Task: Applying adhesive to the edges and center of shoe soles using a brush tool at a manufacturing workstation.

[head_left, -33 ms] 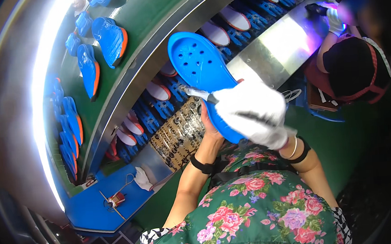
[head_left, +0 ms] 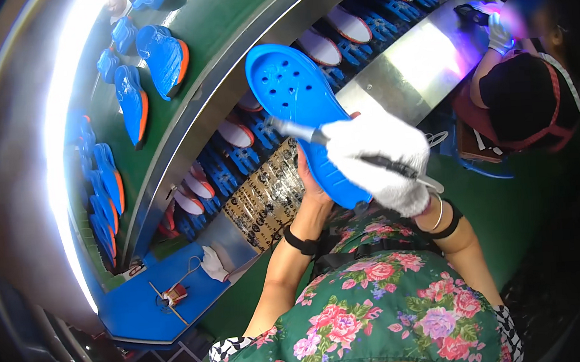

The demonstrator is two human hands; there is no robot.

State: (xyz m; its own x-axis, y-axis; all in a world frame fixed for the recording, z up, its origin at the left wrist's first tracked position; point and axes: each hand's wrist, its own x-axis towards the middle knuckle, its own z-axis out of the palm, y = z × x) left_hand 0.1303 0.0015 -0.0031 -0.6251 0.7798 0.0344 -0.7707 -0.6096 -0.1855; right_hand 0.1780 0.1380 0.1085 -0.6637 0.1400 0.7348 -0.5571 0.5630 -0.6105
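A blue shoe sole (head_left: 298, 103) with a raised rim and several holes at its toe end slants across the middle of the view. My bare left hand (head_left: 310, 179) grips it from beneath and along its left side, with most of the fingers hidden behind it. My right hand (head_left: 379, 158), in a white glove, is closed around a slim brush (head_left: 300, 132) with a pale, motion-blurred head. The brush reaches across the middle of the sole, its tip by the left edge. Whether the tip touches the sole, I cannot tell.
Beyond the sole runs a rack with blue holders (head_left: 245, 158) and pale soles (head_left: 350, 25). Blue-and-orange shoe parts (head_left: 133, 104) lie on a green conveyor (head_left: 205, 25). A blue board (head_left: 131, 310) carries a small pot (head_left: 173, 295). At right a co-worker in a dark cap (head_left: 519, 97) works.
My right hand and the brush have shifted slightly to the right, and the brush tip sits a little higher. The sole has moved up a little in my left hand.
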